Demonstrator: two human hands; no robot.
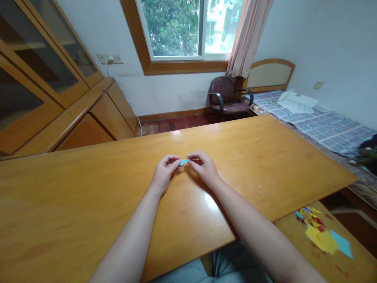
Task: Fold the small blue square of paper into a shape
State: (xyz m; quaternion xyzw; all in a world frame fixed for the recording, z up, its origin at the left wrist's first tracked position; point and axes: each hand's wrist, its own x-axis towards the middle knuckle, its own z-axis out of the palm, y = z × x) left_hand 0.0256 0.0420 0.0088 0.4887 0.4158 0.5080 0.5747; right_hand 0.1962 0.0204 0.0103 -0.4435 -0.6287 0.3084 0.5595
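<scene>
Between my two hands is a small folded piece of light blue paper (184,161), narrow and pointed toward the right. My left hand (165,169) is closed on its left end, thumb and fingers pinching it. My right hand (204,165) pinches the pointed right end between thumb and fingertips. Both hands are just above the wooden table (88,204), near its middle. The parts of the paper under my fingertips are hidden.
On a lower surface at the right lie yellow paper sheets (321,239), a light blue sheet (341,243) and a pile of small folded coloured papers (310,217). Beyond the table stand a brown armchair (224,94) and a bed (330,125). A glass-doored cabinet (44,78) is at left.
</scene>
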